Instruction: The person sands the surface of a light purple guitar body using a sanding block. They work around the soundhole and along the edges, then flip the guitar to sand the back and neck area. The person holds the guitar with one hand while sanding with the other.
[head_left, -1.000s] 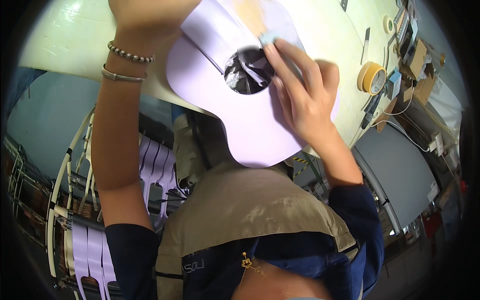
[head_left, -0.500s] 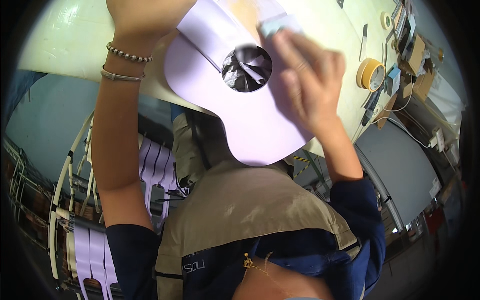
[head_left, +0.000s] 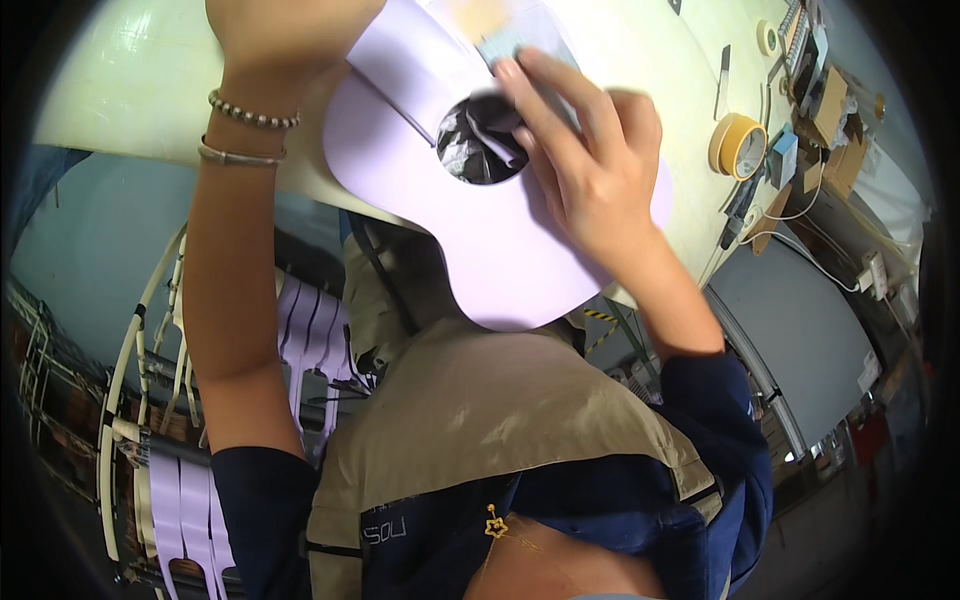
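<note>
A pale lilac guitar-shaped body (head_left: 500, 255) with a round sound hole (head_left: 480, 140) lies over the near edge of a cream worktable (head_left: 130, 90). My left hand (head_left: 280, 35) grips the body's upper end at the top of the picture; two bracelets ring its wrist. My right hand (head_left: 585, 165) presses flat on the top beside the sound hole, with a small grey-blue pad (head_left: 510, 42) under its fingertips. Its fingers hide most of the pad.
A roll of yellow tape (head_left: 738, 146), a blade, cables and small boxes sit on the table's right side. Below left, a rack holds several lilac strips (head_left: 180, 500) and pale curved pieces. A grey panel (head_left: 800, 330) stands at the right.
My right hand has slid over the top around the sound hole, out to the right and back to the hole's upper rim. The left hand and the body have stayed put.
</note>
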